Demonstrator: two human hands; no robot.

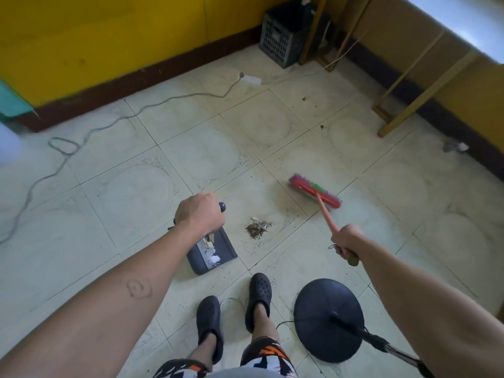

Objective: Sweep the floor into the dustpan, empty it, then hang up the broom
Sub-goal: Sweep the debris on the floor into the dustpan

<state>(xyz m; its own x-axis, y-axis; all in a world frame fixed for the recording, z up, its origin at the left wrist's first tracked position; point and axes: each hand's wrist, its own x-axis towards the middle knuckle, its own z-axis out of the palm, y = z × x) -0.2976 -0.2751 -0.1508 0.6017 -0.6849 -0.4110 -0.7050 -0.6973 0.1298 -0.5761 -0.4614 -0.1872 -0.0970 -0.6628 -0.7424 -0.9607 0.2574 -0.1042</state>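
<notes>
Gripping the upright handle of the grey dustpan [219, 248] in the left hand [200, 214], curled round it just under the dark knob. Has the pan low at the pale tiled floor [131, 192], just ahead of the left clog [208, 320], with white and tan paper scraps [210, 255] already lying inside. Holds the broom [326, 214] in the right hand [346, 241] — wrapped round the pink handle near its upper end, with a brown tip sticking out below the fist. Points it forward and to the right, with the red broom head [313, 192], bristled in purple and green, at the tiles or just above them; cannot tell which.

Has a small heap of brown debris [257, 230] on the floor between pan and broom head, near the pan's right edge but not touching it, and apart from the bristles. Stands in dark clogs, with the right clog [259, 296] a little ahead.

Shares the floor with a round black stand base [324, 309] just right of the feet, a grey cable [90, 132] snaking along the left to a white power strip [251, 79] near the yellow wall [109, 28], a black crate [283, 34] in the far corner, and yellow wooden table legs [422, 91] on the right. Shows a few dark specks [321, 127] on the tiles farther out — well apart from the heap.
</notes>
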